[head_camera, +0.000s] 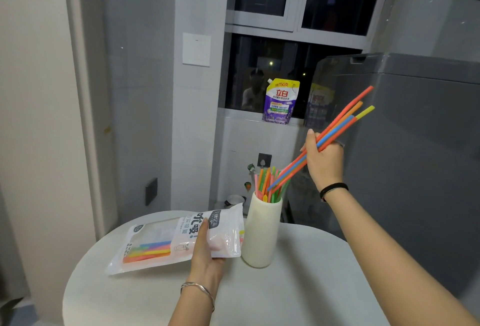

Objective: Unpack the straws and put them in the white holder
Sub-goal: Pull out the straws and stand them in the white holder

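We've got two hands in play. The right hand (323, 163) is closed around a small bunch of long straws (335, 134), raised in the air and slanting down toward the white holder (261, 237) — we count about five in that bunch: red, orange, blue, another red and one with a yellow tip. Their lower ends sit just above the holder's mouth, among the straws already standing in it (268, 185); that's a packed cluster of orange, pink, green and yellow, too crowded for us to count. The left hand (205, 253) grips one plastic packet (179, 240), thumb on top, with a few more coloured straws lying inside at its far end. One holder, one packet, both on the surface (298, 286), which is round and pale, the packet just beside the holder. Behind it we see grey tiled walls, a dark window with a purple detergent pouch (280, 102) on the sill, a white wall switch (196, 49), and a grey appliance (415, 130) on the right.
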### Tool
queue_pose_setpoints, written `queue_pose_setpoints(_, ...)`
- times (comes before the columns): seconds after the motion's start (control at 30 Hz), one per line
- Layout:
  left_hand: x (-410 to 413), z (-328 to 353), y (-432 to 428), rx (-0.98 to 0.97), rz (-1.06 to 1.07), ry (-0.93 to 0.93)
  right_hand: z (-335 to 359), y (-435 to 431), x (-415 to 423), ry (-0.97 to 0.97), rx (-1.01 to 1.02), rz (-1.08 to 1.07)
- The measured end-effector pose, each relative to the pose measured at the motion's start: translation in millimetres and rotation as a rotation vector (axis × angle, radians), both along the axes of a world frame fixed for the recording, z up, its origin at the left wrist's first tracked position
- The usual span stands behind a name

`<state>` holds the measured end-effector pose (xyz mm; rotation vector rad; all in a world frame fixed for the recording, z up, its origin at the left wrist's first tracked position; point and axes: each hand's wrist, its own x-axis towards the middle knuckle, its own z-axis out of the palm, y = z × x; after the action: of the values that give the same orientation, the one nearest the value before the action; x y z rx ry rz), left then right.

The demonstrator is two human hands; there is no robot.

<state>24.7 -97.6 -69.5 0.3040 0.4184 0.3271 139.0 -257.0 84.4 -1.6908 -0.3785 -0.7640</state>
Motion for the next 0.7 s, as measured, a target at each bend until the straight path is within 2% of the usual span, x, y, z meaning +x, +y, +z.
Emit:
queue_pose_setpoints(0.23, -4.2, 1.5, 0.4, -0.009, -0.009, -0.015, -10.6, 11.7, -1.8, 0.027, -0.196, 0.039)
queue_pose_setpoints(0.47, -4.3, 2.1, 1.6, -0.018, 0.004, -0.010, -10.3, 7.1, 1.6, -0.014, -0.132, -0.022)
queue_pose_setpoints(0.63, -3.6, 0.8, 0.6, -0.037, 0.010, 0.008, -16.7, 7.8, 2.5, 0.018, -0.188, 0.011)
queue_pose_setpoints(0.7, -4.2, 0.8, 0.5, -0.028, 0.004, 0.003, -17.2, 9.8, 4.6, 0.054, -0.275, 0.026)
